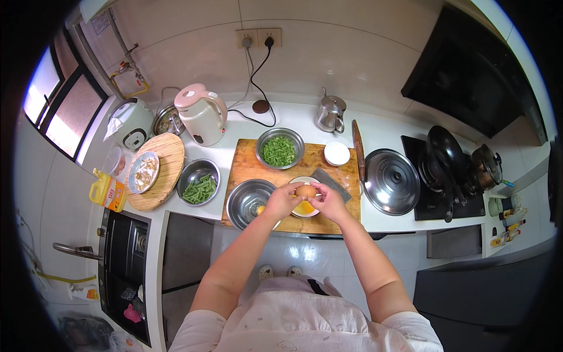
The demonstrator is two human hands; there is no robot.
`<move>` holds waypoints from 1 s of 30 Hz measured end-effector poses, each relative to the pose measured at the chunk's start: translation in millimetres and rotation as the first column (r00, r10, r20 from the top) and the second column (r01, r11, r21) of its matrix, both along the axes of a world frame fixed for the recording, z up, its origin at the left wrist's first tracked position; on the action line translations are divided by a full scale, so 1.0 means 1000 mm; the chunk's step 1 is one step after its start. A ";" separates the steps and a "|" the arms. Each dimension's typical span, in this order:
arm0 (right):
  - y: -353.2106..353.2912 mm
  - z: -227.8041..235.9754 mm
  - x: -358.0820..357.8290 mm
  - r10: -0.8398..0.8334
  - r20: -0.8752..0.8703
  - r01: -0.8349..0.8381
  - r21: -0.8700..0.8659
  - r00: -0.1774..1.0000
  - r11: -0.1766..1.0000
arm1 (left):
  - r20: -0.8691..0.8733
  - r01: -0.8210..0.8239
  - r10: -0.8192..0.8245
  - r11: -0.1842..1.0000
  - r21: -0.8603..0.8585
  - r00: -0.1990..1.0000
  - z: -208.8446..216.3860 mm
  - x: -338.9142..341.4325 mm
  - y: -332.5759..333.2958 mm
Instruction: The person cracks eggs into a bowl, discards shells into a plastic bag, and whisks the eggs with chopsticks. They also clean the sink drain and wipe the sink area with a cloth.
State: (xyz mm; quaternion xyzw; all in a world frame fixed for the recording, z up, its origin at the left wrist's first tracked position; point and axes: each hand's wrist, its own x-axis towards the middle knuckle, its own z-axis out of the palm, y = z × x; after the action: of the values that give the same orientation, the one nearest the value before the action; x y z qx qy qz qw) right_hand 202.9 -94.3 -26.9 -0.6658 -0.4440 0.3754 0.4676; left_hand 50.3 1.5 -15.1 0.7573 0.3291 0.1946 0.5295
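Near the center of the frame, the left hand (282,200) and right hand (329,203) come together, their fingers clamped on a brown egg (305,191) from both sides. The egg is directly above a white bowl (303,178), in which yellow liquid (303,207) shows below the fingers. That bowl stands at the lower middle of a wooden board (245,161), with a dark flat blade (332,185) just beside it.

To its left in the picture, a steel bowl (239,204) holds a small yellowish item (260,209), partly hidden by the left hand; I cannot tell what it is. Higher on the board, another steel bowl (299,147) is filled with finely chopped greens (278,151), and toward the right is a small white dish (336,154) whose contents cannot be made out.

Left of the board, on the white surface (300,117), a third steel bowl (207,166) contains cut green pods (199,189). At the left of the frame, a plate of pale strips (143,171) rests on a round bamboo board (170,154), near a yellow jug (108,191). At upper center stands a lidded steel pot (332,114); a large steel lid (392,182) lies at right.
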 end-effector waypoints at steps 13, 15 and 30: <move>0.004 0.007 0.005 -0.008 0.103 0.014 -0.059 0.995 0.998 | -0.029 0.021 -0.020 0.999 0.038 0.999 0.001 0.007 0.003; 0.006 0.006 0.006 -0.011 0.131 0.019 -0.057 0.991 0.998 | -0.040 0.018 -0.016 0.999 0.039 0.999 -0.001 0.009 0.004; 0.009 -0.004 0.009 0.032 0.075 -0.022 -0.121 0.997 0.992 | -0.026 -0.015 0.012 0.995 -0.103 1.000 -0.025 0.013 0.008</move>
State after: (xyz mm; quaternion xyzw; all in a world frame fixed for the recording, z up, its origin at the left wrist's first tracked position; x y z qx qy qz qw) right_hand 211.8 -84.9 -31.0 -0.7006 -0.4473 0.3817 0.4041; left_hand 63.2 9.5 -39.8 0.7290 0.3504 0.1714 0.5625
